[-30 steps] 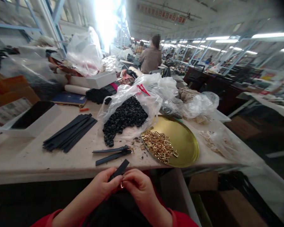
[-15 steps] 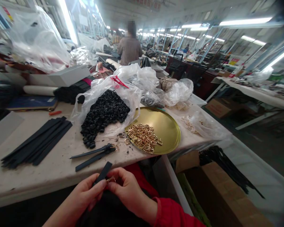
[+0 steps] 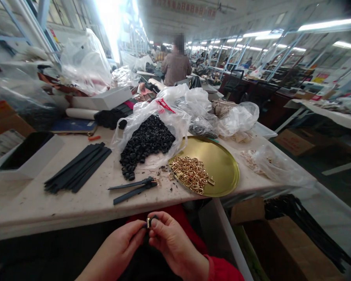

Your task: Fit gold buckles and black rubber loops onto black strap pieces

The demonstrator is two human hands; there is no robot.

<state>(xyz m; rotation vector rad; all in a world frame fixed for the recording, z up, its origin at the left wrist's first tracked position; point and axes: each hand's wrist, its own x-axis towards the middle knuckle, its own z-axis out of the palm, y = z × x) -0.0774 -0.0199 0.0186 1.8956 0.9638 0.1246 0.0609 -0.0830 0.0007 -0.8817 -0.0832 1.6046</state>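
In front of my lap, both hands meet at a small gold buckle [image 3: 148,223] with a black strap [image 3: 154,217]. My left hand [image 3: 124,242] pinches the strap just left of the buckle, and most of the strap's length is hidden. Thumb and fingers of my right hand [image 3: 174,242] are closed on the strap's short end at the buckle's right side. On the table ahead lie two black straps with buckles [image 3: 134,191]. Beyond them, a round gold tray [image 3: 222,168] carries a heap of gold buckles [image 3: 190,173].
A plastic bag [image 3: 123,134] spills black loops [image 3: 149,140]. Left of it lie a stack of black straps [image 3: 78,168], an orange tool [image 3: 94,137] and a white box [image 3: 38,164]. Below the table's right side stands a cardboard box [image 3: 295,246]. A person [image 3: 177,68] is farther back.
My hands have drawn together, and the strap end that stuck up above my left hand is now down at the buckle. The view has swung left, shifting everything rightward.
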